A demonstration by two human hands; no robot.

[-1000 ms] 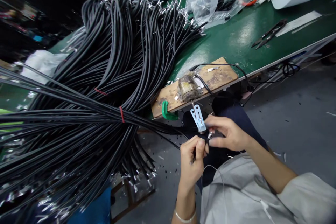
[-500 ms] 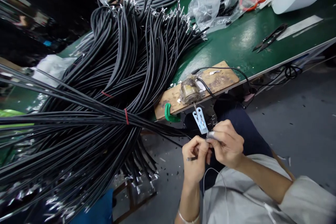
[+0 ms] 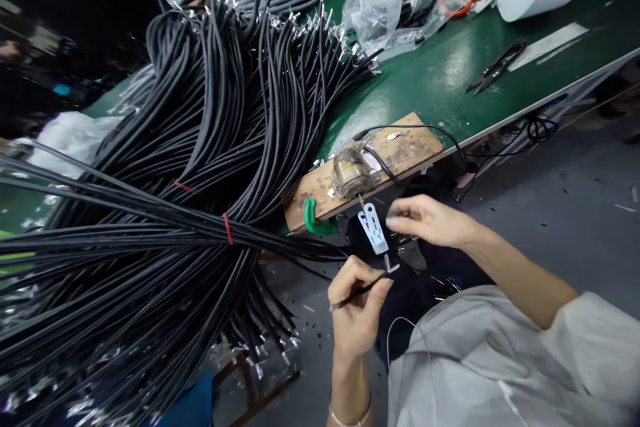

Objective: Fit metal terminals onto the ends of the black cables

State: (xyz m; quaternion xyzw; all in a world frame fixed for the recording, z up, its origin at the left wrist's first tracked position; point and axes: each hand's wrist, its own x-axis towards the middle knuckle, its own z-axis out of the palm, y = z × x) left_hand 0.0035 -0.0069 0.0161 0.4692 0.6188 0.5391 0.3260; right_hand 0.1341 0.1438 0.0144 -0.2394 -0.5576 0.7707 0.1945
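left fingers [image 3: 376, 299] pinch black cable [image 3: 362, 291]; right fingers [image 3: 411, 205] slightly parted; blue clip [image 3: 373, 229] between cable and board [image 3: 419, 141].

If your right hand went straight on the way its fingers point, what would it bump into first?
Most likely the light-blue clip, just beyond the fingertips of the right hand. With one view, depth is unclear, so the hand might instead pass over or under it.

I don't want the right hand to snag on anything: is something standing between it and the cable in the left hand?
Nothing visible blocks the straight gap from the right hand to the cable in the left hand. The blue clothespin sits just beside that gap.
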